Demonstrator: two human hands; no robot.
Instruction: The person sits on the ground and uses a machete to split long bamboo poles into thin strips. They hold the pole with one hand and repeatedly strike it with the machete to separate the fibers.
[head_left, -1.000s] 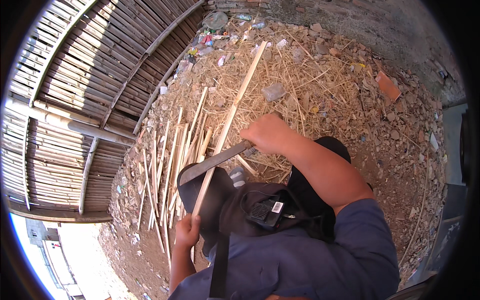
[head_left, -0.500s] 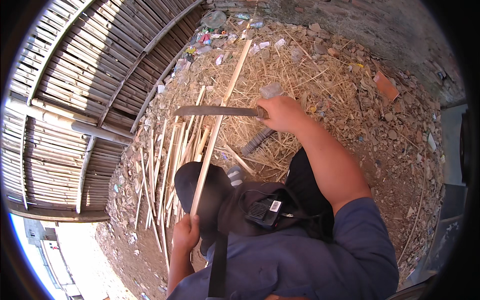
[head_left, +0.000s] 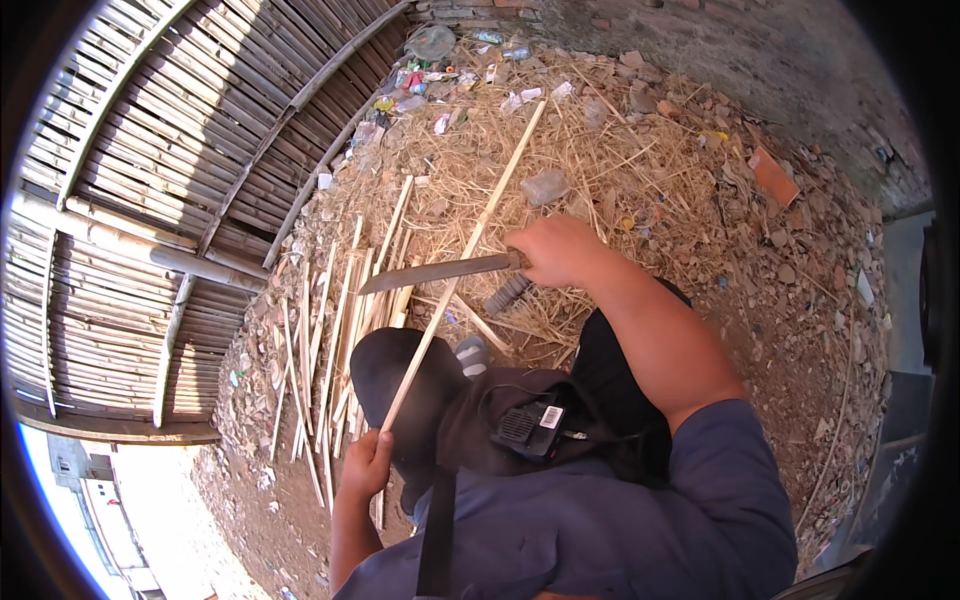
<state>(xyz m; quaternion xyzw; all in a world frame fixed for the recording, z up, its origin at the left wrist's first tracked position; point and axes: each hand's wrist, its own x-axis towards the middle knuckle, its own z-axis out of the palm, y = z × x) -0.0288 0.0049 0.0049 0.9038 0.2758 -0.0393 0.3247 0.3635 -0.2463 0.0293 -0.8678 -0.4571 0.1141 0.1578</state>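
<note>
My left hand (head_left: pixel 367 462) grips the near end of a long, pale bamboo strip (head_left: pixel 482 222). The strip slants up and to the right across my dark-clad knee, its far end over the straw. In my right hand (head_left: pixel 558 250) is the handle of a machete (head_left: pixel 440 272). Its dark blade points left and crosses the strip around the middle; whether the edge bites into the strip I cannot tell. Left of my knee lies a loose bundle of split bamboo strips (head_left: pixel 325 350) on the ground.
Straw and shavings (head_left: pixel 620 180) cover the ground ahead, with scattered litter and a reddish brick piece (head_left: pixel 773 177). A bamboo slat wall (head_left: pixel 140 130) stands at the left, a masonry wall (head_left: pixel 780 60) at the back. A black device (head_left: pixel 530 425) with a cable rests on my lap.
My right hand and the machete have come nearer to me, and the blade now tilts with its tip lower. The strip's far end has swung to the right.
</note>
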